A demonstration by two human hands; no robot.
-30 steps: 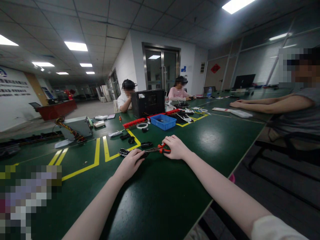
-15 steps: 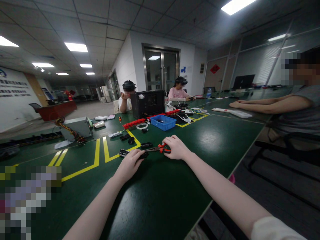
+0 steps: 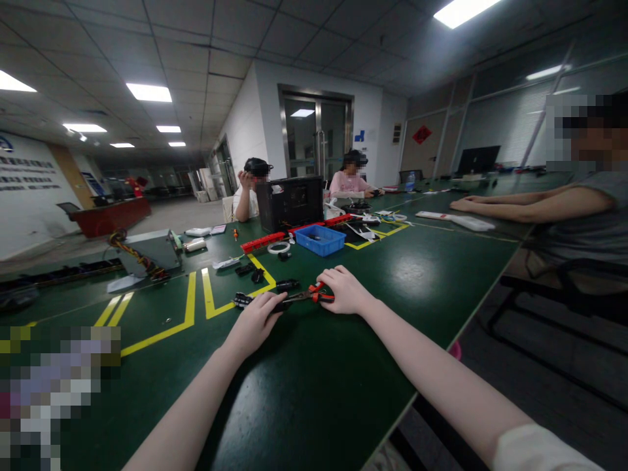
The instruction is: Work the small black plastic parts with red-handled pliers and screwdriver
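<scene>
My right hand (image 3: 345,290) is closed around the red handles of a pair of pliers (image 3: 307,295) that point left over the green table (image 3: 314,366). My left hand (image 3: 256,318) is curled on a small black part (image 3: 244,300) at the pliers' tip, resting on the table by the yellow line. Its fingers cover most of the part. Another black part (image 3: 287,284) lies just beyond the pliers.
A blue bin (image 3: 320,239), red strips (image 3: 262,241), a white ring (image 3: 279,247), a black computer case (image 3: 290,201) and a grey power supply with wires (image 3: 147,252) stand farther back. Two people sit at the far end; another person's arms (image 3: 520,208) rest at right. The table edge runs diagonally at right.
My hands and the pliers have barely moved. The far person on the left has raised a hand to the head.
</scene>
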